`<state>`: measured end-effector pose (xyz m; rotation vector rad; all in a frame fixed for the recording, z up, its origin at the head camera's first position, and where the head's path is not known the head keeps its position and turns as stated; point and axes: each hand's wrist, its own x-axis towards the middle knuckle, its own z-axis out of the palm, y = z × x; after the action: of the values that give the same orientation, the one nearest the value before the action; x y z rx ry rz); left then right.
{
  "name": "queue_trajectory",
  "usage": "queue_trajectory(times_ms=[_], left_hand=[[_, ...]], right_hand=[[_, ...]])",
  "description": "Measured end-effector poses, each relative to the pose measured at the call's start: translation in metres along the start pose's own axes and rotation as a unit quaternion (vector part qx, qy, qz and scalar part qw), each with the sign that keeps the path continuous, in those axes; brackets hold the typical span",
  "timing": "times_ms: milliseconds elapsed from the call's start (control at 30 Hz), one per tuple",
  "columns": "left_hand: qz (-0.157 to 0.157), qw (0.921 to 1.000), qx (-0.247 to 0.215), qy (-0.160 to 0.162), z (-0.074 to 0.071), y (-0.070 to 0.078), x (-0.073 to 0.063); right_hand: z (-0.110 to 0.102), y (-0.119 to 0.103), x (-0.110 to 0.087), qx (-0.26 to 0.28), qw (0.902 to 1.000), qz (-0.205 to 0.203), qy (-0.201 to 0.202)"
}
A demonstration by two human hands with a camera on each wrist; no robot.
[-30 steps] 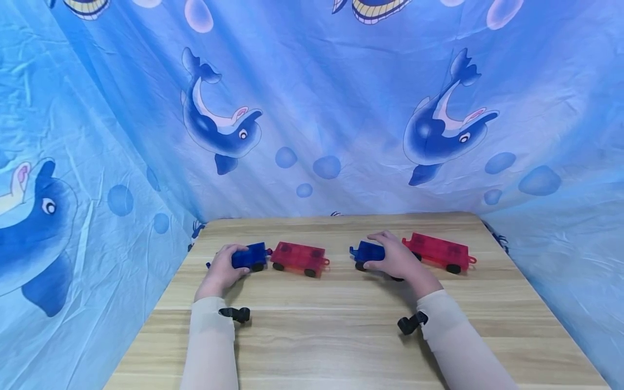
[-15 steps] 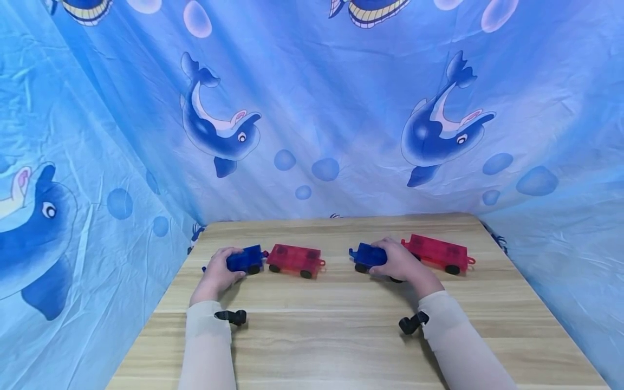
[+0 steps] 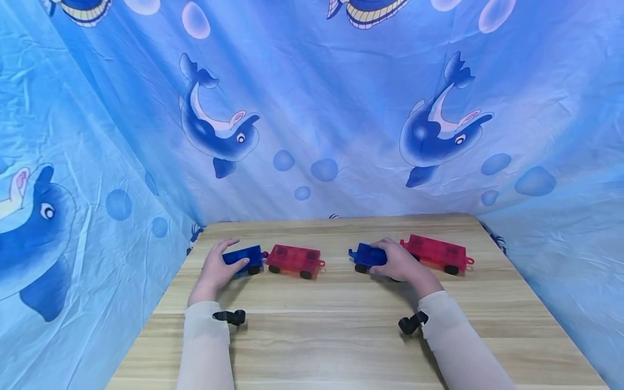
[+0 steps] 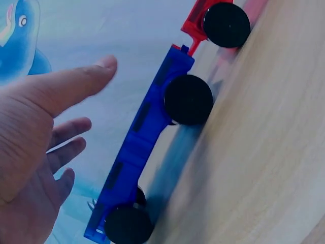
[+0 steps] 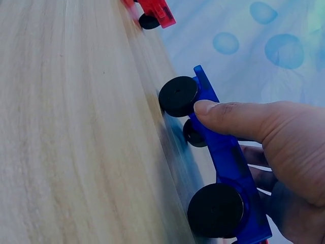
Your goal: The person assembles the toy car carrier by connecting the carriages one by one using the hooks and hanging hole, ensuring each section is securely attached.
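Observation:
My left hand is beside a blue toy train car, its thumb and fingers spread and apart from the car in the left wrist view. That blue car stands on black wheels, and a red link at its end meets the red train car to its right. With thumb and fingers, my right hand pinches the sides of a second blue train car. Behind this hand, a second red train car stands at the blue car's right end; the hand hides their join in the head view.
All the cars stand in a row toward the back of a wooden table. A gap lies between the left red car and the right blue car. A blue curtain with dolphins hangs behind and at both sides.
My left hand has let go of its blue car and spread its fingers. Before that, the left blue and red cars shifted slightly left together. The right hand keeps its hold.

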<state>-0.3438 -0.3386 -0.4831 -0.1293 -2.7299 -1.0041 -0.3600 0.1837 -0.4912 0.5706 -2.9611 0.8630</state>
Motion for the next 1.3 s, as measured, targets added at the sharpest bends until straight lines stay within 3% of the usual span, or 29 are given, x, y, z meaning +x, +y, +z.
queue_trajectory(times_ms=[367,733,1000,1300], left_hand=[[0.041,0.9991,-0.01,-0.001,0.007,0.035,0.003],[0.103,0.993,-0.025,-0.052,0.041,0.067,0.015],[0.117,0.989,-0.012,-0.09,0.067,0.089,0.017],[0.108,0.987,0.015,-0.118,0.093,0.098,0.018]], right_hand=[[0.003,0.004,0.001,0.012,0.9999,0.006,0.001],[0.001,0.002,0.0,0.0,1.0,0.001,0.003],[-0.002,-0.001,0.001,-0.007,1.0,-0.001,-0.001],[0.0,0.0,0.002,-0.011,0.9999,-0.003,-0.004]])
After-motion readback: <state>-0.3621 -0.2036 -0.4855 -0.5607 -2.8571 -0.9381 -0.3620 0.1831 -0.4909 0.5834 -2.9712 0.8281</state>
